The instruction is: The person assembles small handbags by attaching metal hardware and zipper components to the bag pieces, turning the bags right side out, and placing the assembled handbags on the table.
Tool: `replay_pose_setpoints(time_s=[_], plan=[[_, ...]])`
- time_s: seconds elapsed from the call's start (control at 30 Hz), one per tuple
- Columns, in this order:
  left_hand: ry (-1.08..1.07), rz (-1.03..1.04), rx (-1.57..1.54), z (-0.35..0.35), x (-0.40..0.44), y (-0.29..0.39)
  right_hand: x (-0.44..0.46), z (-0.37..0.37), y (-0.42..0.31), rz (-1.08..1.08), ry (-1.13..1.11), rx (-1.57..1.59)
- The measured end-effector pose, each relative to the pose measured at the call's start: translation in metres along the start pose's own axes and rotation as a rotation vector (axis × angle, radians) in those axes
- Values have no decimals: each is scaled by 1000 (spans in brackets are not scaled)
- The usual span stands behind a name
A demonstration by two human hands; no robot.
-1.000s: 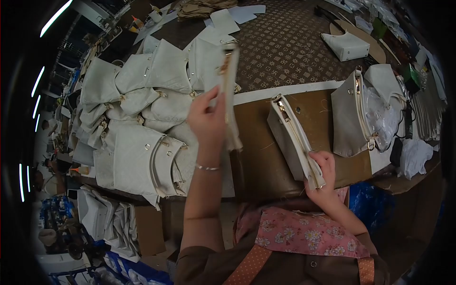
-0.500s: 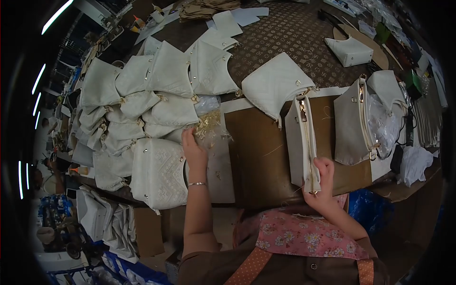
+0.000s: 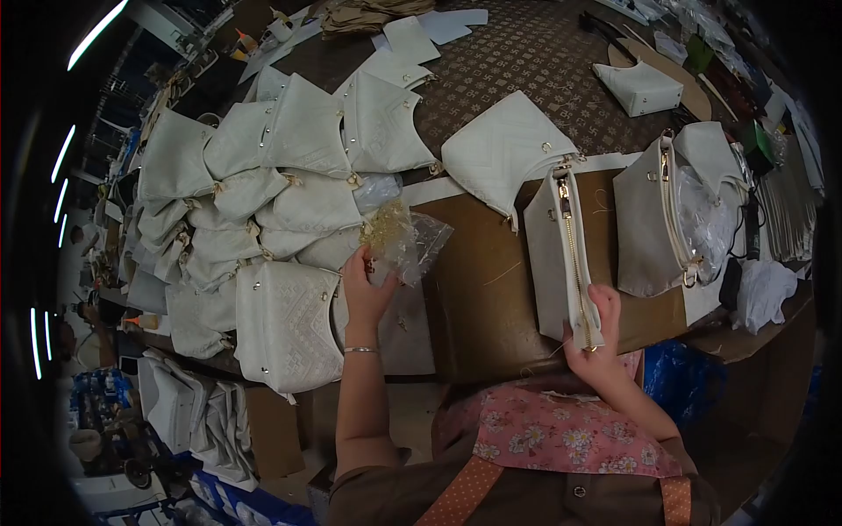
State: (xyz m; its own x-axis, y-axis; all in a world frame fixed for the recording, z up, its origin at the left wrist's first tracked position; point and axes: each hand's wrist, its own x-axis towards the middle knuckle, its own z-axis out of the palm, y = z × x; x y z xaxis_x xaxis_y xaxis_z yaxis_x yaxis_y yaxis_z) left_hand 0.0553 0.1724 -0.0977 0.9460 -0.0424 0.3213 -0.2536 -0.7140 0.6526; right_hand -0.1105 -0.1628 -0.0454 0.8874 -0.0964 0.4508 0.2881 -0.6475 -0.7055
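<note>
My right hand (image 3: 596,329) grips the lower end of a white bag (image 3: 553,254), whose gold zipper faces up over the brown board (image 3: 482,289). At the left, my left hand (image 3: 367,285) has its fingers at a clear plastic bag (image 3: 412,245) with small gold pieces (image 3: 382,226) in or beside it; its fingertips are partly hidden, so its grip is unclear. A quilted white bag (image 3: 500,153) lies just beyond the board. Another white bag with an embossed pattern (image 3: 294,324) rests left of my left hand.
Several white bags (image 3: 307,127) are piled at the left. On the right stand a zippered white bag (image 3: 645,219) and crumpled plastic (image 3: 763,298). A small white bag (image 3: 645,88) lies at the back right, with brown papers (image 3: 373,13) at the back.
The bag my left hand carried now lies beyond the board. That hand moved left and down to the gold pieces, and the clear plastic has lifted. My right hand's bag turned more upright.
</note>
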Motion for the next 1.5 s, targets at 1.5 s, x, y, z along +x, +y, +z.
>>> replay_pose_setpoints(time_s=[1.5], plan=[[-460,958,-1100,-156,-137,258,-49,-140,-160,-364,-296,273]])
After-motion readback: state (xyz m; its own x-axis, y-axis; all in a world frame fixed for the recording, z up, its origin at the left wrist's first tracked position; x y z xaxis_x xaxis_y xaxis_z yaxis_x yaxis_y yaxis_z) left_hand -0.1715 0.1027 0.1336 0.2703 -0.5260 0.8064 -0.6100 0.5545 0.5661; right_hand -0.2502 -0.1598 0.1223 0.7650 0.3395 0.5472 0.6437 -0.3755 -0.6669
